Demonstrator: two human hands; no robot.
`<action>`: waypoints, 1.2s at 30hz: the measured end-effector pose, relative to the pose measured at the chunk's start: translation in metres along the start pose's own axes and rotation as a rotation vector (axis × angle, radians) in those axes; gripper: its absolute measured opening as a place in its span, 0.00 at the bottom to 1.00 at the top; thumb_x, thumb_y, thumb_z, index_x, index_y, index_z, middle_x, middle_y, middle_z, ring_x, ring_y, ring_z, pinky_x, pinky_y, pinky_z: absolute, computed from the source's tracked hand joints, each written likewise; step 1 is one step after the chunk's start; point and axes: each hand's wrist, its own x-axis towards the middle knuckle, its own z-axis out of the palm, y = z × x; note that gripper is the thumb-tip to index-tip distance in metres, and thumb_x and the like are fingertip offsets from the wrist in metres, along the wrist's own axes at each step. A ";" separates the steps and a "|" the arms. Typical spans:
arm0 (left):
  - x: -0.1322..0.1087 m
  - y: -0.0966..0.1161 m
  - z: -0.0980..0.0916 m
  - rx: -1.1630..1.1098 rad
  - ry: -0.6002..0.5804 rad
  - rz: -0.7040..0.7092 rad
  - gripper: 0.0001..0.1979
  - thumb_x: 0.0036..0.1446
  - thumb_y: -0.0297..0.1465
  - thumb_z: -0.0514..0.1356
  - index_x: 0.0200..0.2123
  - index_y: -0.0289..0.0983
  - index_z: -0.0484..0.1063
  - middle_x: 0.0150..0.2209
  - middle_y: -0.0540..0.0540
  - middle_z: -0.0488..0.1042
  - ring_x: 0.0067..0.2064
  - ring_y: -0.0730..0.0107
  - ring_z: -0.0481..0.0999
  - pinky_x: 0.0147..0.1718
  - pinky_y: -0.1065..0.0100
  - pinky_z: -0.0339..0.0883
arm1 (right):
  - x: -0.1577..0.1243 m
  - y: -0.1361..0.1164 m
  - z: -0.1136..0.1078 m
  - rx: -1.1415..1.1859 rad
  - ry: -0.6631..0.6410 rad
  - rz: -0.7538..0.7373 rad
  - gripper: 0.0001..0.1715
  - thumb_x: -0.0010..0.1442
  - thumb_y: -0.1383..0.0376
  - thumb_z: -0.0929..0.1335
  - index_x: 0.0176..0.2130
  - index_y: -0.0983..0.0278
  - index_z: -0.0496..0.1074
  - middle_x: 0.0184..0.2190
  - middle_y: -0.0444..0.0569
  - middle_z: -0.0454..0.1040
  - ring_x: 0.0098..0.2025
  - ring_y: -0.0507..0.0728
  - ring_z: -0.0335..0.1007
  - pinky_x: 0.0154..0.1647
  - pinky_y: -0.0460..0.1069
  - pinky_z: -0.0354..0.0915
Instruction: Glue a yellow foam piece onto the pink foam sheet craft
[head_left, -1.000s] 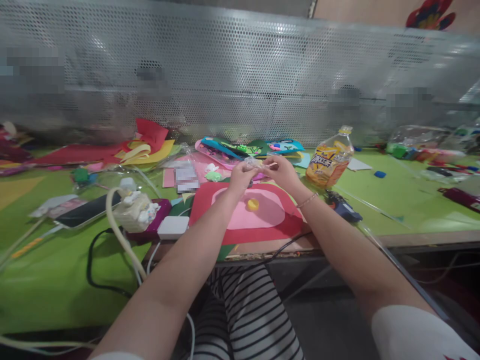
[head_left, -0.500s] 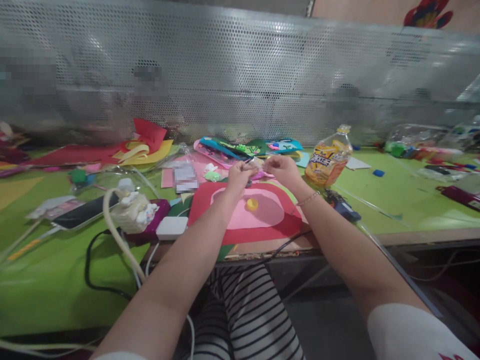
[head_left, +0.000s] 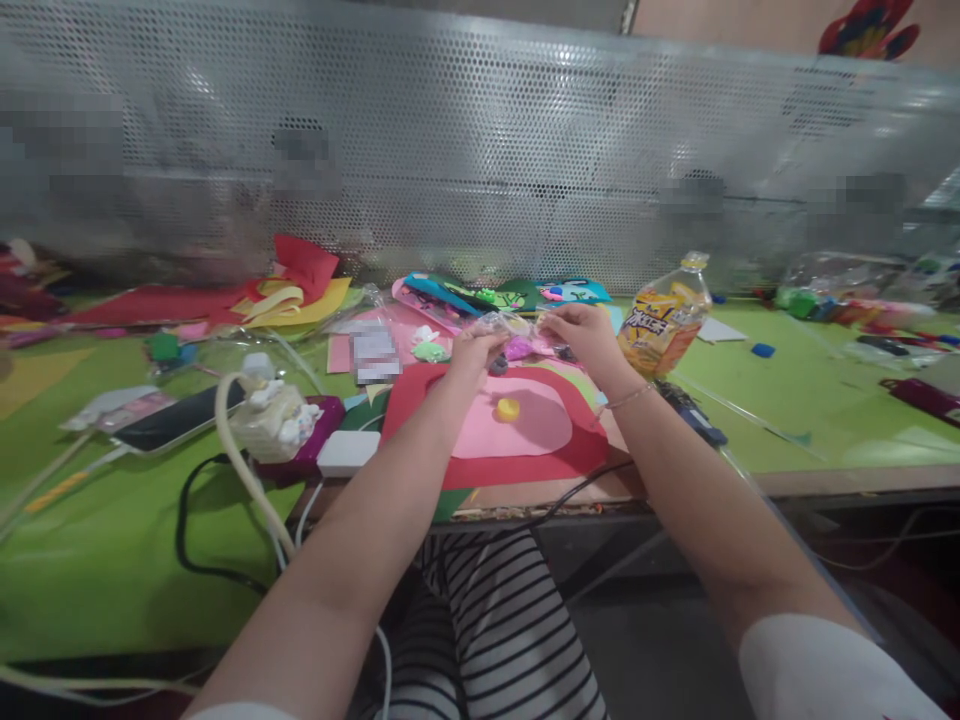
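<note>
The left hand (head_left: 478, 350) is keeping its fingers narrow, apparently pinching a clear, crinkled piece of thin plastic film (head_left: 512, 324). The right hand (head_left: 583, 330) is also bringing its fingers close together; something small and pale is showing at their tips, but I cannot tell whether they are gripping it. The film is lying between the two sets of fingers, above the green worktop (head_left: 795, 410).

It is looking very light and limp, probably slippery and quick to stretch or tear, so a pinch with the fingertip pads near its edges would be serving better than a squeeze at its middle. Its far edges are blurring, so I cannot tell how it is folded.

Just below the gap between the fingers, a bright purple, soft-looking lump (head_left: 517, 348) is lying; a dark grey rounded lump (head_left: 497, 366) is sitting just below the left fingers. Nearer the person than both sets of fingers, a small yellow round piece (head_left: 508, 410) is resting on a pink rounded sheet (head_left: 532, 438), which is lying over a larger red sheet (head_left: 547, 470).
</note>
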 end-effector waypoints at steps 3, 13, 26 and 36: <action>0.001 0.003 -0.002 -0.016 0.043 -0.016 0.11 0.33 0.18 0.63 0.19 0.33 0.63 0.21 0.50 0.72 0.28 0.76 0.75 0.26 0.78 0.65 | 0.002 -0.001 -0.005 -0.073 0.047 -0.021 0.19 0.45 0.51 0.69 0.22 0.65 0.69 0.18 0.46 0.71 0.20 0.50 0.66 0.22 0.46 0.65; -0.003 -0.003 0.001 0.024 0.020 -0.033 0.10 0.33 0.19 0.64 0.18 0.33 0.64 0.19 0.52 0.71 0.25 0.79 0.72 0.27 0.77 0.65 | -0.002 0.002 0.004 -0.106 -0.106 -0.090 0.12 0.43 0.61 0.70 0.30 0.64 0.71 0.20 0.42 0.70 0.23 0.50 0.65 0.26 0.47 0.62; -0.003 -0.002 0.001 -0.001 0.036 -0.045 0.12 0.34 0.18 0.63 0.16 0.33 0.61 0.19 0.51 0.70 0.26 0.79 0.72 0.28 0.76 0.66 | -0.005 -0.004 0.005 -0.123 -0.119 -0.082 0.09 0.47 0.61 0.68 0.24 0.63 0.65 0.20 0.44 0.69 0.24 0.51 0.66 0.30 0.49 0.65; -0.005 -0.002 0.002 -0.025 0.021 -0.044 0.12 0.34 0.18 0.63 0.17 0.33 0.61 0.20 0.51 0.71 0.27 0.78 0.73 0.29 0.77 0.67 | -0.004 -0.002 0.002 -0.180 -0.065 -0.027 0.18 0.55 0.58 0.62 0.19 0.63 0.58 0.12 0.38 0.59 0.15 0.46 0.54 0.18 0.43 0.52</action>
